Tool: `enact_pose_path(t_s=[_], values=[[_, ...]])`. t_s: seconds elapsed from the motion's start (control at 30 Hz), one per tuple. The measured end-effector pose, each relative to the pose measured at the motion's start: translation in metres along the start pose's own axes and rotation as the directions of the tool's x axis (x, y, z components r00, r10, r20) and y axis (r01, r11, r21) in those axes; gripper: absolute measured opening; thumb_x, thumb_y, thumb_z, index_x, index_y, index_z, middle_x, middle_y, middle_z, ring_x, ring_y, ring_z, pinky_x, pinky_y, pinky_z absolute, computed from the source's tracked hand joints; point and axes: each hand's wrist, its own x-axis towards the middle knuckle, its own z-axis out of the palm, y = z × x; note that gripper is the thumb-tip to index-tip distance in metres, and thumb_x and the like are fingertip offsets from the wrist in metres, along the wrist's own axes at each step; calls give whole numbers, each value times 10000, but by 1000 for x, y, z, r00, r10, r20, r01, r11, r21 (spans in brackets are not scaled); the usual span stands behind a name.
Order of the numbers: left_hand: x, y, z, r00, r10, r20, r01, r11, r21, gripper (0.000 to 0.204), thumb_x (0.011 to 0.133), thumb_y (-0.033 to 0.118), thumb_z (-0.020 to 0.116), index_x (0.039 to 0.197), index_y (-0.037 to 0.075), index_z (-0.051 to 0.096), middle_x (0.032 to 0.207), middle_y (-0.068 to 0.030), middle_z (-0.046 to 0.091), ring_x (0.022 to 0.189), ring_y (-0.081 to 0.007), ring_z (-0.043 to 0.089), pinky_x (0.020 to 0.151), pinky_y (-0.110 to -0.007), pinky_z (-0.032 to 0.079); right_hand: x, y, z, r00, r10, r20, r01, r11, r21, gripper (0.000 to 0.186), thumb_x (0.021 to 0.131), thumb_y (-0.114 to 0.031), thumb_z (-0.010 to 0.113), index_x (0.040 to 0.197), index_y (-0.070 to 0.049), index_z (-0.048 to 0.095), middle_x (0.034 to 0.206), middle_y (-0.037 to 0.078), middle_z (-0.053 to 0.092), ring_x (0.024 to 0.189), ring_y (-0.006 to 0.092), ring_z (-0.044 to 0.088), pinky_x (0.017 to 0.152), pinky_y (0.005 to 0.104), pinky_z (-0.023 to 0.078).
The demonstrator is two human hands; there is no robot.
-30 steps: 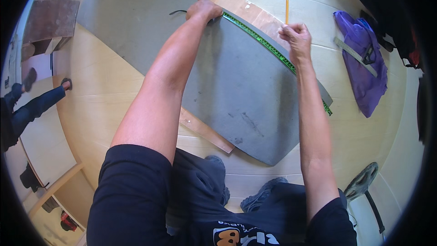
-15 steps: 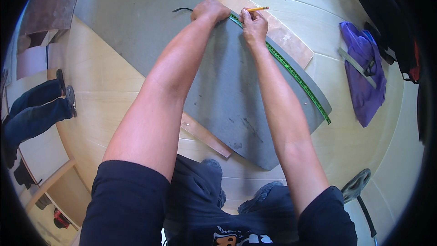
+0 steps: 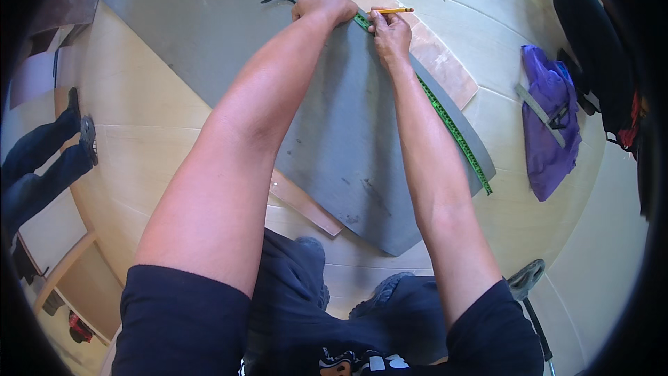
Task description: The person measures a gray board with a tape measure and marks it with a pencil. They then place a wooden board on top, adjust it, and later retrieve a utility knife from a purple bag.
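Observation:
A large grey sheet point(image 3: 223, 28) lies on the floor in front of me. The green blade of a tape measure point(image 3: 452, 125) runs along the sheet's right side, its free end at the near right corner. At the blade's far end my left hand point(image 3: 325, 4) is closed round the tape measure, whose case is hidden under the fingers; a black strap point(image 3: 278, 0) sticks out to the left. Just right of it, my right hand point(image 3: 392, 38) pinches a yellow pencil point(image 3: 395, 10), held nearly level, the fingers resting by the blade. The pencil's writing tip is hidden.
Pinkish tile-like pieces point(image 3: 445, 69) stick out under the sheet at the right, and a narrow strip point(image 3: 306, 205) at the near left. A purple cloth point(image 3: 546, 146) with a metal square point(image 3: 539, 113) lies farther right. Another person's legs point(image 3: 42, 146) show at the left.
The whole view has shifted slightly. Both hands keep nearly the same place on the sheet, and the pencil has levelled a little in my right hand.

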Motion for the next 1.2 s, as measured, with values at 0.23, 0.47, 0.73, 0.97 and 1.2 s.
enact_pose_path(t_s=[0.23, 0.47, 0.73, 0.97, 1.2], values=[[-1, 1, -2, 1000, 1, 5, 0, 1000, -13, 829, 807, 354, 666, 1485, -9, 354, 1340, -176, 637, 1210, -338, 646, 935, -587, 526, 0, -8, -3, 995, 76, 66, -72, 995, -70, 203, 962, -161, 680, 1112, -38, 738, 887, 6, 722, 675, 55, 587, 641, 222, 492], [-6, 1, -4, 1000, -20, -19, 20, 1000, 3, 817, 780, 389, 683, 1449, -8, 429, 1283, -189, 671, 1195, -321, 657, 986, -415, 515, -1, -5, -1, 998, 30, 56, -20, 984, -179, 191, 954, -169, 695, 1107, -67, 749, 863, -8, 716, 656, 54, 588, 610, 220, 488], [-3, 1, -4, 1000, -3, -7, 3, 1000, -18, 802, 812, 368, 679, 1473, 17, 391, 1340, -184, 631, 1208, -338, 644, 944, -594, 520, 2, -5, -1, 995, 71, 75, -61, 990, -124, 184, 945, -155, 710, 1099, -60, 746, 861, -4, 704, 639, 50, 589, 561, 212, 504], [-1, 2, -3, 1000, -7, -4, 7, 1000, -8, 796, 816, 370, 676, 1473, 18, 396, 1341, -184, 630, 1206, -344, 644, 921, -595, 530, -1, -13, -2, 993, 89, 72, -84, 994, -69, 169, 934, -148, 727, 1070, -48, 742, 852, -1, 682, 636, 54, 596, 567, 213, 515], [0, 2, -2, 1000, -6, -7, 6, 1000, -17, 788, 815, 366, 680, 1473, 34, 402, 1344, -186, 629, 1206, -343, 644, 924, -593, 525, -1, -9, -2, 998, -16, 66, 24, 993, -120, 158, 932, -144, 726, 1056, -48, 742, 839, -2, 678, 629, 57, 603, 566, 213, 517]])
